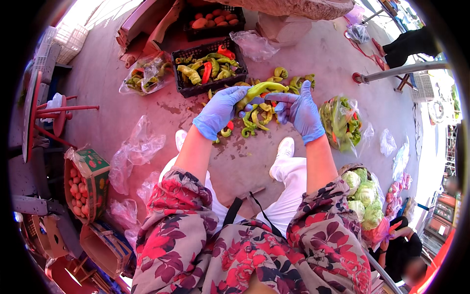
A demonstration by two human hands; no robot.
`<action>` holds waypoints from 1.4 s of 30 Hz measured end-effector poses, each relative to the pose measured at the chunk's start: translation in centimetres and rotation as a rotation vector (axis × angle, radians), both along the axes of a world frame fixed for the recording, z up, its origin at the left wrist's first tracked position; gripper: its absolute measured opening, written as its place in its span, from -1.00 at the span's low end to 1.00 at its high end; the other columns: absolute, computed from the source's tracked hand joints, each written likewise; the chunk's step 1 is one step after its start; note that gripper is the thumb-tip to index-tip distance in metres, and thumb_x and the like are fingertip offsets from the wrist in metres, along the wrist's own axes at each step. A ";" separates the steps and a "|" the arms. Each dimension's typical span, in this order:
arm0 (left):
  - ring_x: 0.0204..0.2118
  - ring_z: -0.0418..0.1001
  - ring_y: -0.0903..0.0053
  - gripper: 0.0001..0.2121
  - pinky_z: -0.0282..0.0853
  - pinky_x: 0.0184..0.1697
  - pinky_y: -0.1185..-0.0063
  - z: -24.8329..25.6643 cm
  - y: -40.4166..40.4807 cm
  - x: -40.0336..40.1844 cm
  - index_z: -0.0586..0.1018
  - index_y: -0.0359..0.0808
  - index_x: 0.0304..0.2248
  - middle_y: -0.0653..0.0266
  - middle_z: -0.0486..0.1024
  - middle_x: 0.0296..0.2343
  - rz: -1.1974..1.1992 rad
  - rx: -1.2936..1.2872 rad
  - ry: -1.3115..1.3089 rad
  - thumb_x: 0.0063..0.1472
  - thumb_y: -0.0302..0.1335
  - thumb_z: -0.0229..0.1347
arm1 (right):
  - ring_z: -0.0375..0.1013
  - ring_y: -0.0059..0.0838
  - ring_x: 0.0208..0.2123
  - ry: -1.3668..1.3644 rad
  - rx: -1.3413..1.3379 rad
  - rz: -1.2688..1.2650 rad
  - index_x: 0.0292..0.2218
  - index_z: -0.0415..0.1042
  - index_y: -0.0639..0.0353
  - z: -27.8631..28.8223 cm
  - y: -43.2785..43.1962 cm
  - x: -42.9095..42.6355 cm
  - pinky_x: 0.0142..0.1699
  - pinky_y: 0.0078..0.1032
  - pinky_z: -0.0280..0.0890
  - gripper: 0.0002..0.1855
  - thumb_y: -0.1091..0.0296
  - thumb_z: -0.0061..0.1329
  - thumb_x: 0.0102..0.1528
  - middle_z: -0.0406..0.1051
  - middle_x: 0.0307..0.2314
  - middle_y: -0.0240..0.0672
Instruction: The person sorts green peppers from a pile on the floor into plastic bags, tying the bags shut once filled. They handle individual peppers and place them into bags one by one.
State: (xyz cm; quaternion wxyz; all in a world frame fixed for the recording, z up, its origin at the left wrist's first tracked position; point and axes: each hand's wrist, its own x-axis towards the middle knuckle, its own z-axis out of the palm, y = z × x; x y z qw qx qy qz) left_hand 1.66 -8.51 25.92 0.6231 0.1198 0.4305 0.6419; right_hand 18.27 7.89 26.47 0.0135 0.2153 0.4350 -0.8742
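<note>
In blue disposable gloves, both of my hands are raised over a loose heap of peppers on the floor. My left hand (222, 110) grips a long yellow-green pepper (267, 86) by one end, its other end pointing right. My right hand (303, 112) is just right of it, thumb raised and index finger stretched towards the pepper; the other fingers curl partly and hold nothing visible. Beneath, the heap of green peppers (265, 118) includes some curled and red ones. A black plastic crate (229, 81) behind the hands holds more green and red peppers.
A clear bag of peppers (147, 75) lies left of the crate, another pepper bag (341, 125) to the right. Cabbages (367, 193) stand at right, near another person (400, 246). Tomatoes fill a carton (97, 191) at left. A metal pole (404, 70) juts in from the right.
</note>
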 end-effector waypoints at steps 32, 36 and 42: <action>-0.21 0.38 0.63 -0.66 0.28 -0.17 0.65 -2.9 7.0 9.3 0.36 -0.29 -0.06 0.29 0.40 -0.14 -0.404 -0.148 0.163 0.22 -0.33 -0.13 | 0.40 -0.07 -0.35 -1.200 1.406 -0.739 -0.06 0.24 0.19 -2.0 11.1 15.7 -0.26 -0.22 0.27 -0.46 0.07 -0.14 -0.03 0.42 -0.42 -0.05; -0.21 0.40 0.61 -0.67 0.28 -0.19 0.66 -2.9 6.3 8.8 0.38 -0.30 -0.08 0.30 0.41 -0.16 -0.378 -0.130 0.154 0.21 -0.34 -0.09 | 0.39 -0.07 -0.33 -0.688 1.456 -0.527 -0.21 0.34 0.20 -2.1 8.4 10.7 -0.22 -0.23 0.27 -0.56 0.05 -0.13 -0.03 0.41 -0.41 -0.05; -0.24 0.41 0.62 -0.72 0.28 -0.21 0.68 -3.6 4.5 5.3 0.40 -0.31 -0.11 0.34 0.44 -0.24 -0.237 -0.168 0.230 0.20 -0.39 -0.08 | 0.40 -0.17 -0.33 -0.340 1.505 -0.071 -0.28 0.37 0.20 -0.9 -0.5 2.1 -0.27 -0.27 0.28 -0.63 0.08 -0.15 0.01 0.43 -0.43 -0.16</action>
